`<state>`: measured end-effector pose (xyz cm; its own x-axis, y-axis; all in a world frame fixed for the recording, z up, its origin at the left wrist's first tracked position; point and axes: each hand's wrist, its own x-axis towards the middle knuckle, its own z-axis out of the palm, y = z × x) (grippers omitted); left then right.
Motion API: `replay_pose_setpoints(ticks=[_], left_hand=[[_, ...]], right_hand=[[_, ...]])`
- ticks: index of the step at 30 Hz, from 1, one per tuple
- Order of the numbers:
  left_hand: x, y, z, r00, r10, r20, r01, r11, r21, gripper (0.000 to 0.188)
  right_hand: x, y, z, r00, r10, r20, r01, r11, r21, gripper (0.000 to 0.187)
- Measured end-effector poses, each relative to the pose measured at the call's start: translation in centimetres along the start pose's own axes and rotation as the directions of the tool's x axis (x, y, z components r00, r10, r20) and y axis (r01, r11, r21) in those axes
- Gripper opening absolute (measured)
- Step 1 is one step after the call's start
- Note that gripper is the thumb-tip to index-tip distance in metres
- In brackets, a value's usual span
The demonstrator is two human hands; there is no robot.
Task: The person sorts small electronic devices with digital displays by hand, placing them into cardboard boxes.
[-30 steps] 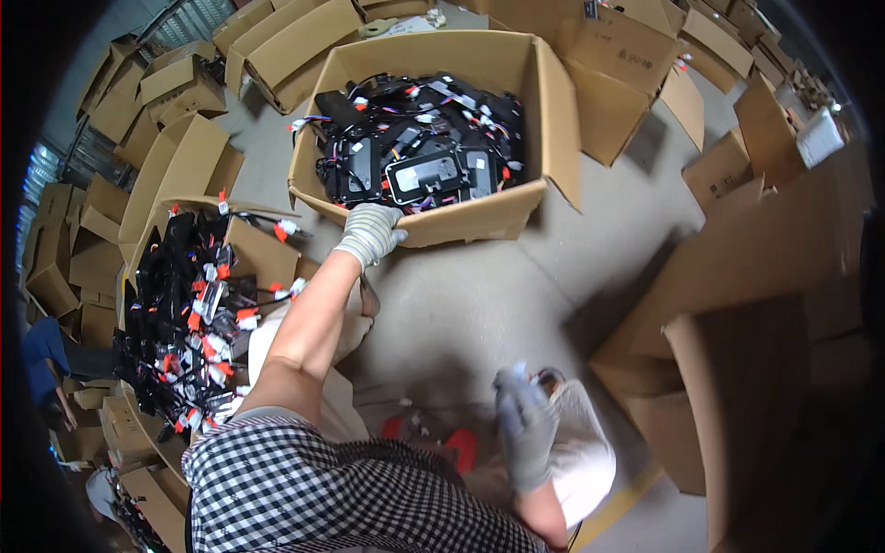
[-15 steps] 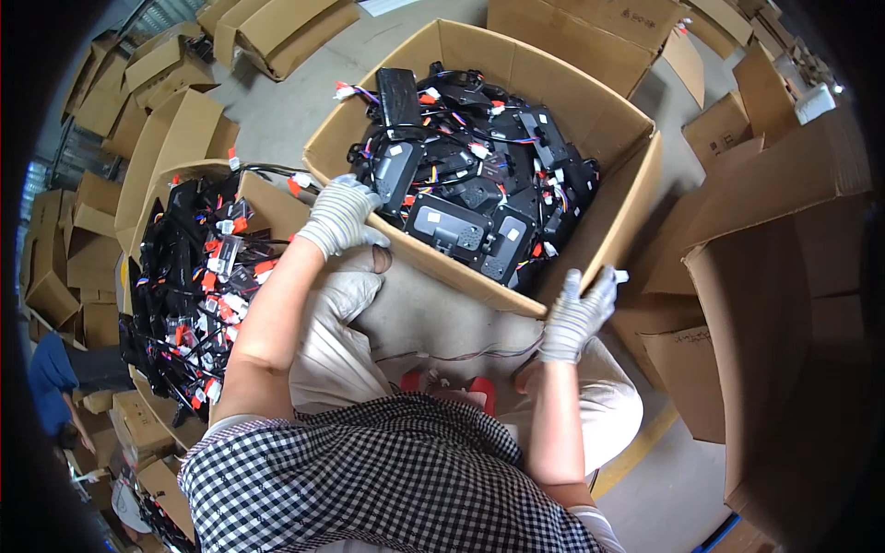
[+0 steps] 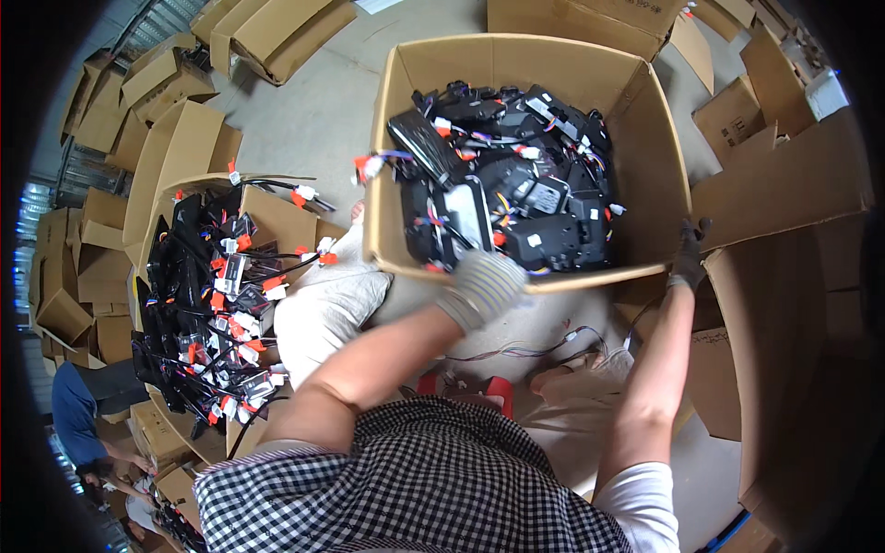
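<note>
Well, big carton (image 3: 653,189): open-topped, right in front of the person in the checked top (image 3: 406,479), partly filled with a jumble of black units (image 3: 553,241); what bears its weight is hidden from me.
Left hand (image 3: 486,288): in a striped glove, blurred, at the near rim; its fingertips don't show clearly, so I cannot tell how far they close or whether they have hold of the cardboard.
Right hand (image 3: 688,260): gloved, fingers loosely extended and a little apart, beside the near right corner, with nothing visibly clasped.
Weight: probably heavy, given that pile; sliding should come easier than lifting.
Cardboard: likely stiff at the corners, softer mid-wall, where a one-handed pull could bow it.
Casings: hard and smooth-looking, apt to slip over one another and scuff.
Red-and-white plug (image 3: 367,169): out by the left rim, its thin wires easily snagged.
Best hold: opposite corners, low, palms flat.
</note>
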<state>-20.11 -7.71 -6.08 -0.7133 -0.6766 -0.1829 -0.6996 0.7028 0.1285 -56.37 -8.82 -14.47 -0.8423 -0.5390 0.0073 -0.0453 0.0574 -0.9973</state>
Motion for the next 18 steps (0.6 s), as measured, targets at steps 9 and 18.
replay_pose_setpoints(ticks=[9,18], left_hand=[[-1.7,2.9,-0.7,0.996,0.012,0.084,-0.001,0.991,-0.136,0.030],[-8.3,2.2,0.2,0.969,0.210,0.130,-0.205,0.977,-0.051,0.029]], right_hand=[[7.1,3.2,-4.6,0.834,-0.337,0.436,0.546,0.613,-0.571,0.030],[-10.0,-4.9,-8.8,0.973,-0.093,0.210,0.228,0.280,-0.933,0.046]])
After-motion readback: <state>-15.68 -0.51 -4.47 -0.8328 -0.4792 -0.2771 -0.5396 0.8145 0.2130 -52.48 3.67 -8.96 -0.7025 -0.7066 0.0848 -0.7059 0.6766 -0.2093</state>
